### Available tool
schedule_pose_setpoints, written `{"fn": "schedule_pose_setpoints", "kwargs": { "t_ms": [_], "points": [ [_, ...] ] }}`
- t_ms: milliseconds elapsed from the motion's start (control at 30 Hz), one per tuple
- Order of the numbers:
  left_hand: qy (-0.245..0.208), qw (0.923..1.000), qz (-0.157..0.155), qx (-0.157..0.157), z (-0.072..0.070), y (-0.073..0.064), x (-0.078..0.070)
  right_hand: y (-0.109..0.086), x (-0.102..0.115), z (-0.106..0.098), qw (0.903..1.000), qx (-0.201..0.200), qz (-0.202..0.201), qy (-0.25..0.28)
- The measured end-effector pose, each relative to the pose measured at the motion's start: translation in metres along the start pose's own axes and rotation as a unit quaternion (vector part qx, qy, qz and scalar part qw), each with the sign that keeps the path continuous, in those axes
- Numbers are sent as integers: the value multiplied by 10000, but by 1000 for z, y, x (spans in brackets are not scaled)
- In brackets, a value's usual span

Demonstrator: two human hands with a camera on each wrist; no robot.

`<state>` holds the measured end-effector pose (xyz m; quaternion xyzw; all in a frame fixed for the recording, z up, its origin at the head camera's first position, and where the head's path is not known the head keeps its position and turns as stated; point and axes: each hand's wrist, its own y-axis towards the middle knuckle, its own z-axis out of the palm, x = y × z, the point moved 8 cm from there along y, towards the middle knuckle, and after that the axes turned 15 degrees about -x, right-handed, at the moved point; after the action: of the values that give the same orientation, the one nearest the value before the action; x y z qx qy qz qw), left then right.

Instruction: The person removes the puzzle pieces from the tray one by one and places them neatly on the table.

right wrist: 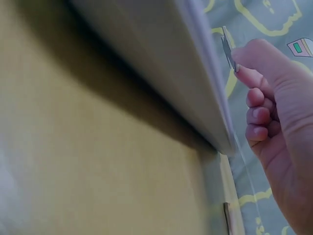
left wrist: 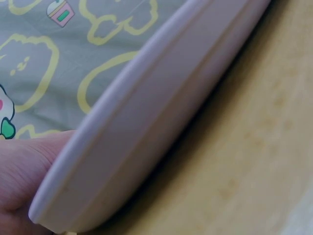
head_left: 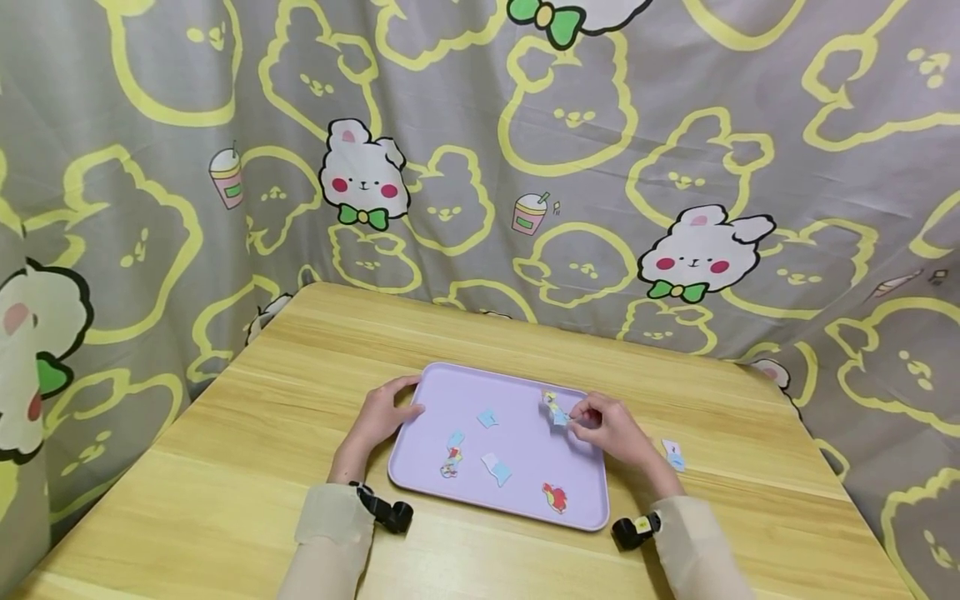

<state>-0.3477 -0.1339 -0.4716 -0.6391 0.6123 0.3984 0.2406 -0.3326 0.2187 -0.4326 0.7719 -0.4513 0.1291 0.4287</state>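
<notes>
Puzzle piece point(head_left: 555, 410), a narrow one with coloured print, is over the far right part of the tray point(head_left: 465, 387), pinched at its near end by the right hand point(head_left: 611, 425). Thumb and index finger do the pinching while the other fingers curl in toward the palm, probably to keep them off the tray. Taking it by one end leaves most of its print uncovered, and it looks raised a little above the tray; the view from the right wrist shows it almost edge-on, beyond the rim.

The left hand point(head_left: 381, 417) is at the tray's far left corner, the thumb lying at the rim and the other fingers against the outer edge, most likely to keep the tray from sliding. Whether those fingers curl under the edge I cannot tell, as the tray hides them in the left wrist view.

On the tray the rest lie well apart, which seems to leave room to pick each up: a small blue piece point(head_left: 487, 417) near the middle, a patterned strip point(head_left: 452, 456) toward the left, a white-and-blue piece point(head_left: 497, 469) toward the near edge, and a red piece point(head_left: 555, 497) by the near right corner. A loose piece point(head_left: 673, 456) lies on the table point(head_left: 225, 492) to the right of the tray, perhaps set aside.
</notes>
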Motion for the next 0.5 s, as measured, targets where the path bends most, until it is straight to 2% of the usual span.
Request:
{"fn": "schedule_pose_setpoints", "kwargs": {
  "t_ms": [167, 367, 500],
  "points": [
    [34, 10000, 10, 23, 0, -1, -1, -2, 1, -1, 9998, -161, 21, 79],
    [-12, 9999, -90, 56, 0, -1, 1, -3, -1, 0, 9997, -93, 204, 25],
    [8, 10000, -43, 42, 1, 0, 1, -4, -3, -2, 9994, -54, 346, 14]
  ]
}}
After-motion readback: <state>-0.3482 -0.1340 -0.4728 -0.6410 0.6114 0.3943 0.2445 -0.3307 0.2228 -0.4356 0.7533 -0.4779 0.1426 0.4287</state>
